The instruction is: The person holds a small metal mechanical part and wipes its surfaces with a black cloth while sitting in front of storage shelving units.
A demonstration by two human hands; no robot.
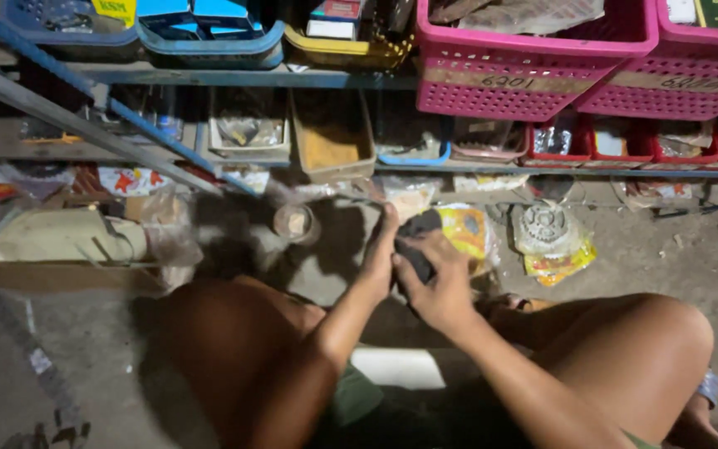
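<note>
Shelved pink baskets (pixel 533 58) overlook hands (pixel 434 283) clutching a dark part (pixel 415 241).

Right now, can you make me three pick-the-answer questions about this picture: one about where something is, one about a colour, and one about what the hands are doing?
1. Where is the small round metal tin?
A. on the floor, left of the hands
B. inside a pink basket
C. on the person's knee

2. What colour are the two big plastic baskets at the upper right?
A. green
B. pink
C. white

3. What are the two hands doing?
A. resting flat on the floor
B. both gripping a dark lumpy object
C. pulling down a basket

Answers:
1 A, the tin stands on the concrete below the shelf.
2 B, both lattice baskets are bright pink.
3 B, the left hand and right hand close around the dark object.
</note>
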